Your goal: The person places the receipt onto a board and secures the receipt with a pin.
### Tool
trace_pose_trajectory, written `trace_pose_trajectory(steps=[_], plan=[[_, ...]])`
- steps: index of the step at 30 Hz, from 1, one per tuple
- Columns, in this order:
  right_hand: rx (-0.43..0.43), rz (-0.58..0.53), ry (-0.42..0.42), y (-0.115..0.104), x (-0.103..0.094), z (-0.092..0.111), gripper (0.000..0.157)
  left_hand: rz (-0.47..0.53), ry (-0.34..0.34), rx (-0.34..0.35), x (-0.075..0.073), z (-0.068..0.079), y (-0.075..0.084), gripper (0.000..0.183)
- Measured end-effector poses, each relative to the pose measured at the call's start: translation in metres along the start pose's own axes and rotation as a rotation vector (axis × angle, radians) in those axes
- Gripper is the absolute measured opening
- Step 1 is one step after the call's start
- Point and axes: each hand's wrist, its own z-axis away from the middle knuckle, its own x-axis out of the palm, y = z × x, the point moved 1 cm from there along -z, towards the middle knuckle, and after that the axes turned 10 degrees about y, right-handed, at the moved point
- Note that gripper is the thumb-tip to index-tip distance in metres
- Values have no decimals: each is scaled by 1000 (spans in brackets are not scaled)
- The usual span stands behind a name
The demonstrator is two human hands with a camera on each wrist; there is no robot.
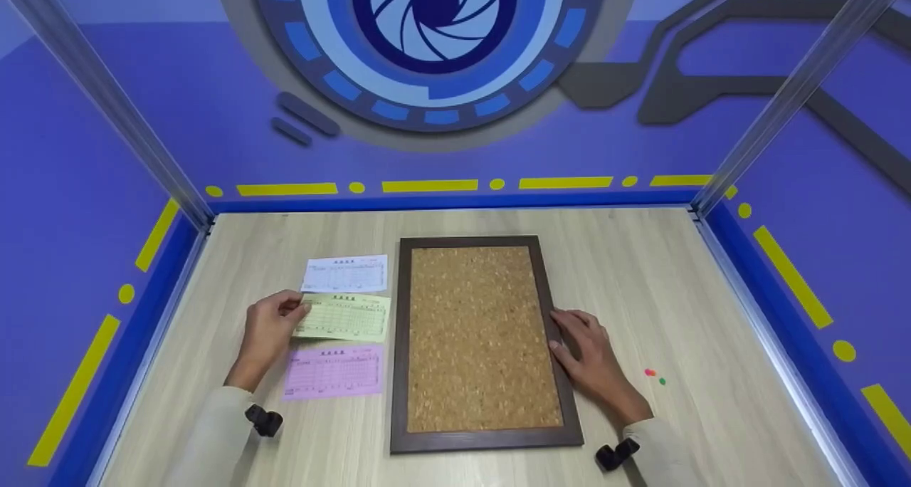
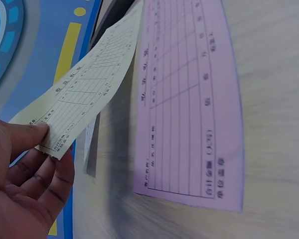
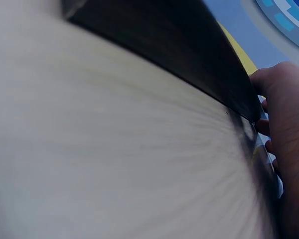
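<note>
My left hand [image 1: 270,330] pinches the left end of a pale green printed slip [image 1: 347,317] between thumb and fingers. In the left wrist view, that end of the green slip [image 2: 84,94] is lifted off the table. A white slip [image 1: 346,273] lies above it and a pink slip [image 1: 334,372] below it. Right of the slips lies a cork board [image 1: 484,337] in a dark brown frame [image 1: 484,441]. My right hand [image 1: 587,352] touches the frame's right side with thumb and fingertips. The right wrist view shows the frame's dark side [image 3: 174,45] beside that hand.
Small coloured pieces, orange-red [image 1: 650,372] and green [image 1: 662,381], lie on the wooden table [image 1: 712,316] right of my right hand. Blue-purple walls with metal corner posts enclose the table at the back and sides.
</note>
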Motion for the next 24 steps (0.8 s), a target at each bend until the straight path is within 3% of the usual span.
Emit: trace_pose_trajectory(steps=[24], plan=[[-29,-27,18,-2,-1,1,54,53,35,-30,-6,-3,13,17]])
